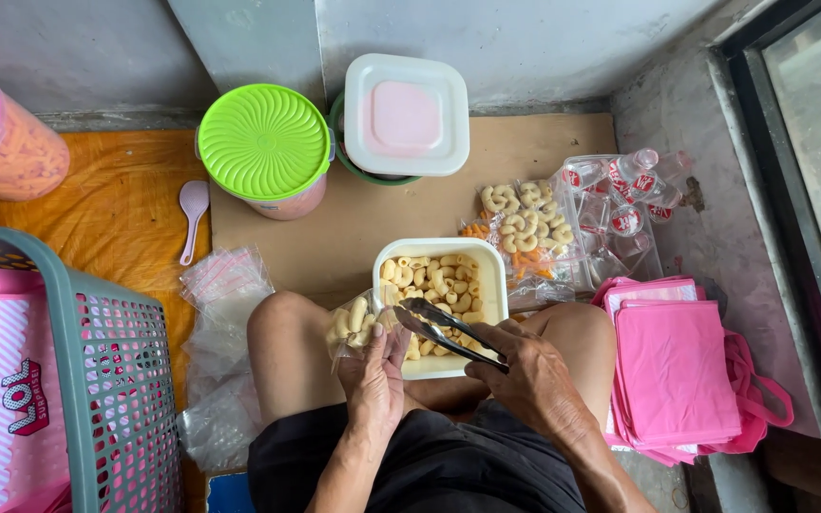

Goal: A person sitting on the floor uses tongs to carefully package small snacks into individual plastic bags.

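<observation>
Head view: right hand [531,378] closed around metal tongs [444,330], tips over the white square tub [441,313] of curled crackers [434,280] between the knees. Left hand [374,375] pinching open a small clear bag [355,323], partly filled, touching the tub's left rim. Filling step, seemingly; next pinch needs aiming into the bag's narrow mouth. Filled packets [525,228] beyond on the floor.

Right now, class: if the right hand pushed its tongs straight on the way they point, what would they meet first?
The right hand aims the metal tongs up-left. Their tips would probably first meet the small clear bag of elbow-shaped snacks held by the left hand; depth is uncertain.
</observation>
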